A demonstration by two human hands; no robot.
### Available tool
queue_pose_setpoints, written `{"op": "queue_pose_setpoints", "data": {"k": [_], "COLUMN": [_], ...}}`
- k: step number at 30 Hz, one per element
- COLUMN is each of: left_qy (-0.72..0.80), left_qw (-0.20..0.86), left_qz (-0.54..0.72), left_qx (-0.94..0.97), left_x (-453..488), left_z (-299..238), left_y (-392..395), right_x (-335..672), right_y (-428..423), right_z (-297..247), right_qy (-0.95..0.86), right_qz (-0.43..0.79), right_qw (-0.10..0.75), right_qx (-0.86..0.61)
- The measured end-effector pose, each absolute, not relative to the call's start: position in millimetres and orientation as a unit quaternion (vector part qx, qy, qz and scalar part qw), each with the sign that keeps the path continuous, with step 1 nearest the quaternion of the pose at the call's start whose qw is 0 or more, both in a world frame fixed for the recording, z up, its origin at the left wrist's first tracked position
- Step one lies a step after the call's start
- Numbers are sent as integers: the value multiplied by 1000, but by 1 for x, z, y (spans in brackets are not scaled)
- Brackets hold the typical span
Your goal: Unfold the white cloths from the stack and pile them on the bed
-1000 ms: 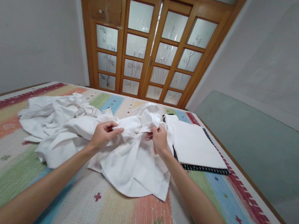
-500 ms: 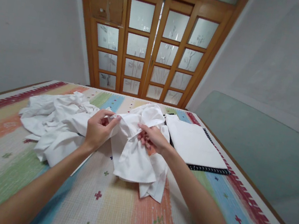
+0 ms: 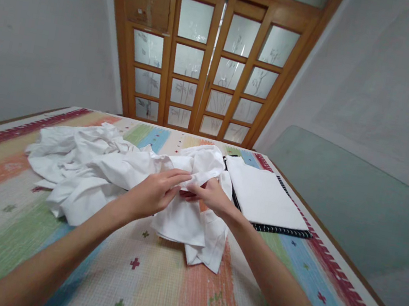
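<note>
A crumpled white shirt-like garment (image 3: 180,225) lies in front of me, its lower end spread on the striped tablecloth. My left hand (image 3: 159,190) grips its fabric near the middle, fingers bent over a fold. Close beside it, my right hand (image 3: 211,195) pinches the same cloth, with some fingers hidden under it. The two hands almost touch. To the left, a loose heap of white cloth (image 3: 81,163) runs up to the garment; whether they are one piece I cannot tell.
At the right lies a flat folded white cloth (image 3: 264,192) on a dark item with a black-and-white edge (image 3: 283,231). The striped tablecloth (image 3: 98,271) covers the table. A pale green panel (image 3: 357,199) leans by the right wall. Wooden glazed doors (image 3: 208,59) stand beyond.
My left hand has moved right, from the garment's left edge to beside my right hand. The fabric once stretched between them is now bunched, and the right hand has barely shifted.
</note>
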State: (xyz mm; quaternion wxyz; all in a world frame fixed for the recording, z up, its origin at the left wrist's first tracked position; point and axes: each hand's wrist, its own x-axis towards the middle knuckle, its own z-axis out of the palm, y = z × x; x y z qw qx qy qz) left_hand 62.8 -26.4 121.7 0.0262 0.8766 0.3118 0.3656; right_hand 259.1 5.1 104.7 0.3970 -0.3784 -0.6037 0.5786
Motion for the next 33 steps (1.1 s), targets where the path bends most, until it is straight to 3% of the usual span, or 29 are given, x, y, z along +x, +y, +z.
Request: {"op": "queue_pose_setpoints", "data": {"k": [6,14,19,27,33], "left_qy": [357,415,381,388,435], "left_qw": [87,138,150,53,135], "left_qz": [336,264,327,328,315], "left_qx": [867,860,852,860,832], "left_x": [62,67,68,75,77], "left_z": [98,85,81,68,69], "left_y": [-9,-9,-8,-12,-8], "right_x": [269,272,270,269,273], "right_y": [4,-2,-7,-13,-9], "right_z": [93,85,87,86,82], "right_qy": [-598,-592,-560,-634,-653], "right_qz": [464,432,473,479,476], "right_qw": [526,566,542,416,435], "right_qx": [-387,-377,-411,-442,-397]}}
